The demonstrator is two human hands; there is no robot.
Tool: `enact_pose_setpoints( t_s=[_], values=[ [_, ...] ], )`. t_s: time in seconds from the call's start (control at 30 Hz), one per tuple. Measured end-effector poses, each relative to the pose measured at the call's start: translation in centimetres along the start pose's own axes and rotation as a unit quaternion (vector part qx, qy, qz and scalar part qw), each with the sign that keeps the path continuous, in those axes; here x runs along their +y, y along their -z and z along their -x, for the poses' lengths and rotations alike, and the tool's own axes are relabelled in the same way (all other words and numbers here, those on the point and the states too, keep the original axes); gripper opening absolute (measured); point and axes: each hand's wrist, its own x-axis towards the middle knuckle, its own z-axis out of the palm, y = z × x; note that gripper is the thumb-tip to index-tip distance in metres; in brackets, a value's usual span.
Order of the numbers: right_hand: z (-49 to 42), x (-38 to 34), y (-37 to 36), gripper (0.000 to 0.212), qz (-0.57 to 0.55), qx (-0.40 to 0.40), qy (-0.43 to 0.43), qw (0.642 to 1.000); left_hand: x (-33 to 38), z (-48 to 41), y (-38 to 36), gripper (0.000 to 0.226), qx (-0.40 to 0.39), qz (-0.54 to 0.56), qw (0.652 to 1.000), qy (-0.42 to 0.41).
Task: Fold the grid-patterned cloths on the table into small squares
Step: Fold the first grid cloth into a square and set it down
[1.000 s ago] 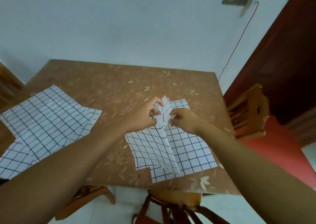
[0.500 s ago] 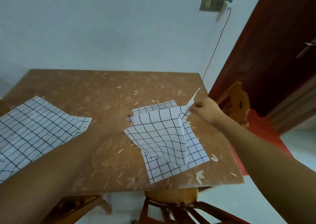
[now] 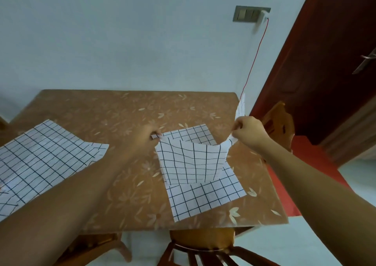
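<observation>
A white grid-patterned cloth point(image 3: 193, 162) hangs stretched between my two hands above the right part of the brown floral table point(image 3: 126, 115). My left hand point(image 3: 147, 136) pinches its left top corner. My right hand point(image 3: 247, 131) pinches the right top corner, raised near the table's right edge, with a strip of cloth sticking up above the fingers. Its lower part lies on another grid cloth point(image 3: 205, 198) that rests flat near the front edge. A third, larger grid cloth point(image 3: 40, 158) lies spread on the left side.
A wooden chair point(image 3: 203, 247) stands at the table's front edge and another point(image 3: 278, 121) at its right side. A dark red door point(image 3: 325, 66) is at the right. A red wire point(image 3: 254, 60) runs down the wall from a switch plate point(image 3: 251, 14).
My hands were together at the cloth's middle. They have moved apart, the right hand going right and up, and the top cloth is now pulled open and lifted off the one beneath.
</observation>
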Motion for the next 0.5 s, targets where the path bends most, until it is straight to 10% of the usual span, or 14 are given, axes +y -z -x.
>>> enact_pose_setpoints(
  t_s=[0.5],
  values=[
    [1.3, 1.3, 3.3, 0.034, -0.086, -0.129, 0.146, 0.977, 10.4, 0.1, -3.3, 0.041, 0.046, 0.071, 0.994, -0.068]
  ],
)
